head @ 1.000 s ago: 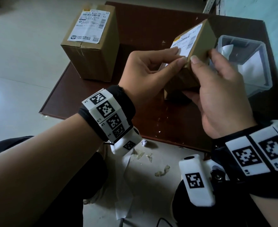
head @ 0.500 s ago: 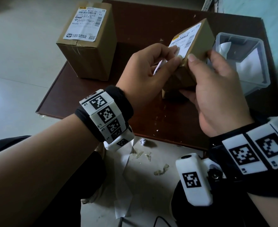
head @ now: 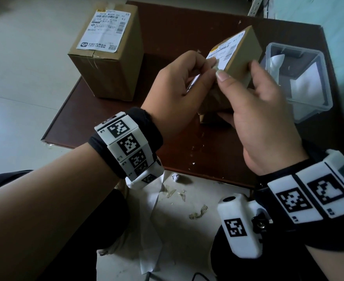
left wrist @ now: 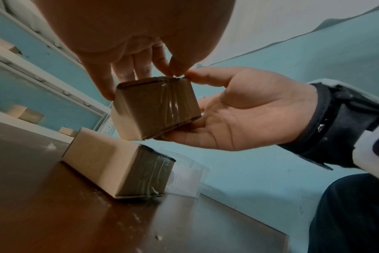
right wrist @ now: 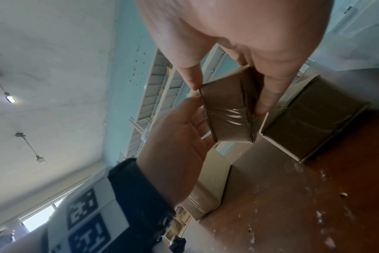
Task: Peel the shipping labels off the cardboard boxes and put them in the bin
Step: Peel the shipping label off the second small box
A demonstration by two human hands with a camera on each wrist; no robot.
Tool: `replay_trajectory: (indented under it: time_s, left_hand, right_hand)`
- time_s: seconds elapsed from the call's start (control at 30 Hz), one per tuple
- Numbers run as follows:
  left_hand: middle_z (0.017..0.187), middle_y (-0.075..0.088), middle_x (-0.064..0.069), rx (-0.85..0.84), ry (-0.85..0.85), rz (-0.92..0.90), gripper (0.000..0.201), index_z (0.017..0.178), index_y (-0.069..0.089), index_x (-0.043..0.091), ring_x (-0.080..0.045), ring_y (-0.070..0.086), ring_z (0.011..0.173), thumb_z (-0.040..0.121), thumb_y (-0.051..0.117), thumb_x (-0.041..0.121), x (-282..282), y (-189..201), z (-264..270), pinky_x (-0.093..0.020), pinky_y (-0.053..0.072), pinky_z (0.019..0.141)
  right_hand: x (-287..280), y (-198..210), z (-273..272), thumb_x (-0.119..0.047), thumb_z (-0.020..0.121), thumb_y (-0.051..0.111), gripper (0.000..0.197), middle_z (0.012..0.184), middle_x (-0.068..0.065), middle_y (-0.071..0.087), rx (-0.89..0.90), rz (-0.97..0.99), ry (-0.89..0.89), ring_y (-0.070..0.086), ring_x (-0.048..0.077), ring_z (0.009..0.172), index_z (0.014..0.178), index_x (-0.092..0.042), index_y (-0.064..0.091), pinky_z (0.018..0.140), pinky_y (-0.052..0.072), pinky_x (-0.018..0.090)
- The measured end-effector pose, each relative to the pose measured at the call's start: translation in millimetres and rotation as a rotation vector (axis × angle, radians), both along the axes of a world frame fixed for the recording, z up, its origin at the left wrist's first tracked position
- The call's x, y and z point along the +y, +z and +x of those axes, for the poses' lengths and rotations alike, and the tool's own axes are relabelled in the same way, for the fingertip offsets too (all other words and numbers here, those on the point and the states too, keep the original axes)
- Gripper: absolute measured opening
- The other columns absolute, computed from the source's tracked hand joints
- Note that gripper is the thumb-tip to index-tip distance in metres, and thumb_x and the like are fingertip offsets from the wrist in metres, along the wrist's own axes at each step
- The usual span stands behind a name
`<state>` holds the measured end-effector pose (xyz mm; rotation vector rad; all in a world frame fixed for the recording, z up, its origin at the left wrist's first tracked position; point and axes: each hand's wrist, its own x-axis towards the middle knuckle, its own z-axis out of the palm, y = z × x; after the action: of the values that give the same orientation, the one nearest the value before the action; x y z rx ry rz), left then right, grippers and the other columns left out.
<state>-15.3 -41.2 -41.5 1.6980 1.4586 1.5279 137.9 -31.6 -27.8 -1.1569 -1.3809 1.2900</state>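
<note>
Small box [head: 240,57] held above table [head: 110,110], right of centre; my right hand [head: 256,122] clasped it. My left hand [head: 179,92] pinched label [head: 224,51] near corner. Thin paper, likely tears; peel slow, low.

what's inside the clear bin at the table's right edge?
The clear plastic bin holds white paper, apparently peeled labels, lying against its walls and floor. How many pieces cannot be told; the right hand and the held box cover its near-left corner.
</note>
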Motion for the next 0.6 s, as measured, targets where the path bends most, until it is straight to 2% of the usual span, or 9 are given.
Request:
replay_trajectory:
  time_s: [0.1,0.2,0.33,0.43,0.53,0.6]
  left_hand:
    - [0.110,0.074,-0.003,0.021,0.000,0.012,0.017,0.096,0.062,0.000,0.000,0.064,0.120,0.102,0.061,0.016,0.6,1.2,-1.6,-0.026,0.056,0.094]
    - [0.110,0.074,-0.006,0.056,-0.003,0.017,0.020,0.098,0.061,-0.001,-0.001,0.065,0.117,0.103,0.060,0.018,0.8,2.7,-4.1,-0.032,0.057,0.094]
    - [0.106,0.074,-0.012,0.075,-0.006,0.009,0.024,0.096,0.060,-0.001,-0.016,0.070,0.110,0.103,0.059,0.021,1.2,2.6,-5.4,-0.043,0.057,0.088]
    - [0.104,0.074,-0.008,0.064,-0.004,-0.001,0.021,0.096,0.060,0.002,-0.012,0.069,0.113,0.103,0.059,0.021,1.2,2.6,-5.8,-0.044,0.058,0.088]
    - [0.100,0.073,-0.012,0.056,-0.004,-0.003,0.022,0.095,0.060,0.001,-0.024,0.070,0.109,0.103,0.059,0.022,1.6,1.1,-4.9,-0.049,0.057,0.086]
    - [0.100,0.073,-0.013,0.047,-0.003,-0.011,0.023,0.095,0.060,0.000,-0.027,0.070,0.107,0.103,0.059,0.021,1.9,1.1,-4.1,-0.050,0.056,0.086]
  right_hand:
    - [0.3,-1.4,0.1,-0.048,0.093,0.070,0.068,0.132,-0.006,0.073,-0.009,-0.005,0.004,0.070,0.010,0.121,0.153,-0.022,0.053,0.104,0.058,0.044]
    - [-0.8,-1.5,-0.1,-0.048,0.094,0.069,0.068,0.130,-0.007,0.074,-0.030,0.004,0.011,0.071,0.009,0.120,0.154,-0.020,0.052,0.103,0.059,0.043]
    - [-2.1,-0.1,-0.1,-0.050,0.095,0.068,0.069,0.128,-0.008,0.074,-0.063,0.012,0.009,0.071,0.007,0.117,0.155,-0.020,0.051,0.102,0.059,0.042]
    - [-3.6,1.9,0.3,-0.046,0.098,0.067,0.059,0.125,-0.010,0.075,-0.069,0.024,0.008,0.072,0.006,0.115,0.151,-0.021,0.055,0.100,0.060,0.040]
    - [-4.3,3.8,1.0,-0.044,0.099,0.066,0.055,0.123,-0.010,0.076,-0.071,0.026,0.003,0.073,0.006,0.114,0.148,-0.021,0.057,0.098,0.061,0.039]
    - [-4.6,5.0,1.4,-0.043,0.100,0.066,0.054,0.124,-0.009,0.076,-0.068,0.022,0.004,0.073,0.006,0.114,0.148,-0.021,0.058,0.098,0.061,0.038]
